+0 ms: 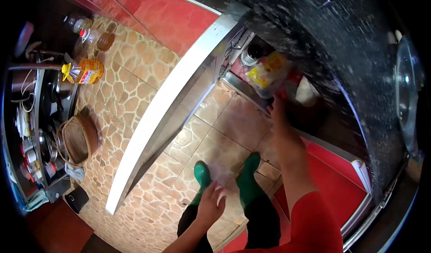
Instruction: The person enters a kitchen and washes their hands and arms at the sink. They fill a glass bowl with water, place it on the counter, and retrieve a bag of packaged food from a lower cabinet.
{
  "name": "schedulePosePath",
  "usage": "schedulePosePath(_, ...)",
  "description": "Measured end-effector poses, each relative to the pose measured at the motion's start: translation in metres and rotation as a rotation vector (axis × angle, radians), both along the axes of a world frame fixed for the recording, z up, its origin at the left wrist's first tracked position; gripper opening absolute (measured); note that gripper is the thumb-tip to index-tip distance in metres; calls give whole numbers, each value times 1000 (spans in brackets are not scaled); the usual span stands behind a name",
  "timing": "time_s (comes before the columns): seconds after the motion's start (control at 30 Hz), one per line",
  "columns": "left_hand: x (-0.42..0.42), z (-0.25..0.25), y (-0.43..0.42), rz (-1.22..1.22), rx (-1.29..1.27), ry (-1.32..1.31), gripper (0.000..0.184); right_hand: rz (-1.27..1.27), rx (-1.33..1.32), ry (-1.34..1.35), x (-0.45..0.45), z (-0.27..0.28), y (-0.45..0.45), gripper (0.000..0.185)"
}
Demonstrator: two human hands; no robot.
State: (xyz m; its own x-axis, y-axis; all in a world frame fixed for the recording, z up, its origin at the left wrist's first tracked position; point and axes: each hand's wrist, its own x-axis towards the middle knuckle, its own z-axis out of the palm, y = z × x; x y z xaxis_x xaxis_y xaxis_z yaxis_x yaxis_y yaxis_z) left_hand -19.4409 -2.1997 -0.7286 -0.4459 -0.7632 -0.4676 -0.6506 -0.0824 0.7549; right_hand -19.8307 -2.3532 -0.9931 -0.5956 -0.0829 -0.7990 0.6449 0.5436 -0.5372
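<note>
My right hand (278,104) reaches into the open cabinet under the dark counter, beside a clear plastic bag with yellow packaging (262,74). Its fingers are dark and blurred, so I cannot tell whether they grip anything. A white bundle (306,91) lies to the right of that hand, and a shiny metal container (250,55) stands further back. Low in front of my body, my left hand (211,204) hangs above the floor near my green boots (202,174), fingers apart and holding nothing.
The cabinet door (166,95) swings out wide on the left. Beyond it on the patterned floor are a wicker basket (92,136), a bottle of yellow oil (90,71) and other bottles. A shelf with pots (47,140) lines the far left. Black speckled counter (323,42) overhangs the cabinet.
</note>
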Motion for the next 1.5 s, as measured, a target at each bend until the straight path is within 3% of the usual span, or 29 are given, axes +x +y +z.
schedulePosePath(0.03,-1,-11,5,-14,-1,16,31,-4,-17,-2,-4,-1,-7,48)
schedulePosePath(0.1,-8,-29,11,-58,-2,2,27,-143,-241,-148,-19,-10,-17,67)
schedulePosePath(0.23,-31,-60,19,-71,-17,-13,30,-288,-356,-253,-25,-18,-34,69)
schedulePosePath(0.33,-38,-83,22,-103,89,94,32,-362,-256,-87,-20,-35,-48,61)
schedulePosePath(0.4,-42,-82,18,-352,240,-180,33,-361,-228,-42,-23,-51,-54,59)
schedulePosePath(0.43,-37,-102,28,-424,142,-85,40,-352,-230,-39,-26,-57,-57,58)
schedulePosePath(0.67,-63,-93,-3,-311,-23,-11,42,-232,-331,-66,-36,-91,-88,52)
schedulePosePath(1.07,-73,-82,-10,-326,77,44,41,-119,-385,-45,-47,-112,-85,43)
schedulePosePath(1.17,-75,-78,-12,-335,114,42,41,-98,-530,-38,-53,-118,-83,42)
schedulePosePath(1.23,-76,-78,-9,-325,112,66,40,-106,-850,12,-55,-134,-86,39)
schedulePosePath(1.33,-76,-75,-10,-319,156,88,40,-51,-910,-86,-48,-137,-96,34)
schedulePosePath(1.5,-74,-73,-15,-291,228,86,40,-13,-791,-173,-42,-141,-111,37)
